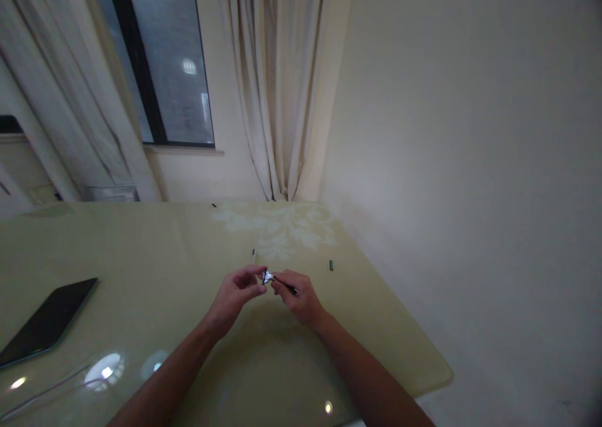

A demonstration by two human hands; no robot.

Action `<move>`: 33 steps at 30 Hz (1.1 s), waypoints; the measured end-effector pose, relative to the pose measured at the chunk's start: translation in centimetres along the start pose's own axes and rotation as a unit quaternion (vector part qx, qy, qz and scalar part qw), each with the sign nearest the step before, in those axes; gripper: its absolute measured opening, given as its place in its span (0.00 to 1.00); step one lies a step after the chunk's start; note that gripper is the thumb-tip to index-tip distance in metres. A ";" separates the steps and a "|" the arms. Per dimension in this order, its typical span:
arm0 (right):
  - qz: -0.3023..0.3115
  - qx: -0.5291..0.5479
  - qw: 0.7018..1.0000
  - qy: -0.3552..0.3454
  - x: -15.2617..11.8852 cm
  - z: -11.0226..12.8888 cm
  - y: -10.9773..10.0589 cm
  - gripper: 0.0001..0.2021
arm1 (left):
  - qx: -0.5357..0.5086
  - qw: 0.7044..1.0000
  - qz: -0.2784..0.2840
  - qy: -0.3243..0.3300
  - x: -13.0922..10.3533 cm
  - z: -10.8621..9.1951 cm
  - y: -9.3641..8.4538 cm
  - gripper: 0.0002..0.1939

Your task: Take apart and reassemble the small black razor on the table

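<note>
Pinching a small silver-headed tool [268, 277] from either side, both hands [234, 293] [303, 298] are nearly closed.

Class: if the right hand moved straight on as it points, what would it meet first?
The right hand would probably meet the left hand, whose fingertips are at the head of the silvery object; depth is unclear.

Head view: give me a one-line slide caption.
Left hand and right hand hold a small shiny object over a glossy table, a dark tablet at left.
</note>
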State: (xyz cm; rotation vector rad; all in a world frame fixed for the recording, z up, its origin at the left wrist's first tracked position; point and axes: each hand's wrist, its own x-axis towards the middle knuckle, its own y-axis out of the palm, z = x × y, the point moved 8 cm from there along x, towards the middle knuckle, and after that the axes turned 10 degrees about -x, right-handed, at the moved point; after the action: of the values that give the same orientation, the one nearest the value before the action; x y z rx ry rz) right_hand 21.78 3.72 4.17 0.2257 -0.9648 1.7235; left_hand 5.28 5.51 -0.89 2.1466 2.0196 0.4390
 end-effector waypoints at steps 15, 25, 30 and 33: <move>0.010 0.027 0.997 0.072 -0.1 -2.1 0.2 0.15 | 0.028 0.998 0.042 -0.025 0.3 0.4 0.5 0.26; 0.011 0.083 0.992 0.099 -0.4 -2.6 0.7 0.15 | 0.019 1.000 -0.001 -0.007 -0.3 -0.8 1.4 0.25; 0.013 0.097 0.988 0.116 -0.3 -3.4 0.2 0.15 | 0.025 0.999 0.025 -0.005 -0.1 -0.6 2.3 0.27; 0.006 0.102 0.987 0.126 -0.2 -3.5 0.1 0.16 | 0.048 0.998 0.039 -0.004 0.0 -0.7 2.2 0.30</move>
State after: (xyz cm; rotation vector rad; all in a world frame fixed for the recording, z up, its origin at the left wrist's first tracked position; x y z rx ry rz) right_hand 22.82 6.05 1.69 0.1307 -0.6061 1.8120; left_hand 7.14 5.25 0.47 2.2858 1.9975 0.3502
